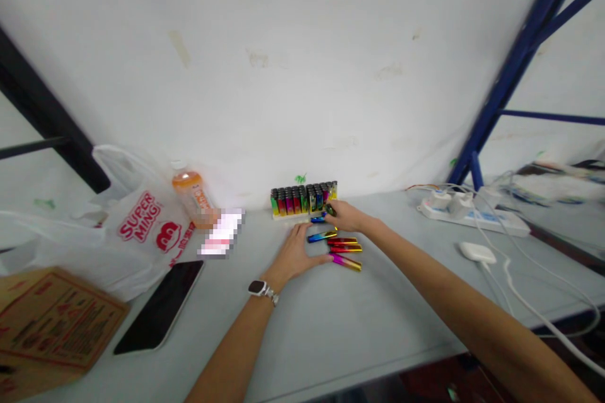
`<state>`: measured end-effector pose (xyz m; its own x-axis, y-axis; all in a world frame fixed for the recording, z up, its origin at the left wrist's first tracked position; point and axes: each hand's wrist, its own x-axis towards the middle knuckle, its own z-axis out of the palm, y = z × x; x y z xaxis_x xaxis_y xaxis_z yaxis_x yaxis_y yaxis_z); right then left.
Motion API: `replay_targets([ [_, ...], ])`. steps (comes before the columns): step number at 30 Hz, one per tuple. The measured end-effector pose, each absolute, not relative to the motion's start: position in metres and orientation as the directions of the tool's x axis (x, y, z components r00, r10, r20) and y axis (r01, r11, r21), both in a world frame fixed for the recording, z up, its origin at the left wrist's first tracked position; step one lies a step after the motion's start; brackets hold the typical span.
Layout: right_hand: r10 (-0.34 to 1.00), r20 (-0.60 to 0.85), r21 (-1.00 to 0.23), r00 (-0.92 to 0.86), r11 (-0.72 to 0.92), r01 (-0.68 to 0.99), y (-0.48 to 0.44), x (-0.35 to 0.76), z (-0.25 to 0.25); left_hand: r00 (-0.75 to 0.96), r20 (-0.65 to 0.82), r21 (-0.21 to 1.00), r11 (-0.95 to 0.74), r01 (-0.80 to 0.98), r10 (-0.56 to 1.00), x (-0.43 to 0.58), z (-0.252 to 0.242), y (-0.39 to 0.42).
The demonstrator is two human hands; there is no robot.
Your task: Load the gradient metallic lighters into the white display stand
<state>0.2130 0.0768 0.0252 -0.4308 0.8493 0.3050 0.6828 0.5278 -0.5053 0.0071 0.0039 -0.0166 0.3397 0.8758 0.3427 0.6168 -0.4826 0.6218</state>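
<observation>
Colourful lighters (297,201) stand upright in tight rows in a shallow white tray (289,217) against the wall. In front of it several more lie loose: a blue-and-yellow lighter (322,237), red-and-gold lighters (344,248) and a purple-and-gold lighter (347,262). My left hand (295,253) rests on the table with thumb and fingers spread around the left side of the loose ones; its thumb tip meets the purple end. At the tray's front right corner, my right hand (346,215) is closed on a dark-topped lighter (329,208), partly hidden by the fingers. Beneath it lies a blue lighter (317,219).
To the left are a black phone (161,307), a cardboard box (57,324), a white plastic bag (142,227), an orange drink bottle (189,189) and a pixelated white item (223,233). A power strip (477,214) with cables and a white charger (477,253) lie right.
</observation>
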Motion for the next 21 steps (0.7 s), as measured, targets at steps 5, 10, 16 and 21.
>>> replay_targets([
  [5, 0.896, 0.398, -0.848, -0.198, 0.442, 0.293, 0.051, 0.210, 0.011, 0.359, 0.349, 0.594, -0.500, 0.630, 0.866, 0.009, -0.016, 0.003],
  [10, 0.952, 0.261, -0.963, -0.158, 0.246, -0.108, 0.025, 0.201, 0.009, 0.367, 0.352, 0.556, -0.508, 0.658, 0.861, 0.012, -0.015, 0.001],
  [16, 0.988, 0.104, -0.982, -0.118, 0.084, -0.169, 0.014, 0.201, 0.014, 0.385, 0.373, 0.532, -0.534, 0.657, 0.844, 0.011, -0.013, -0.002],
  [21, 0.982, 0.156, -0.988, 0.111, 0.156, 0.003, 0.016, 0.198, 0.003, 0.392, 0.373, 0.518, -0.539, 0.664, 0.841, 0.011, -0.011, -0.004],
])
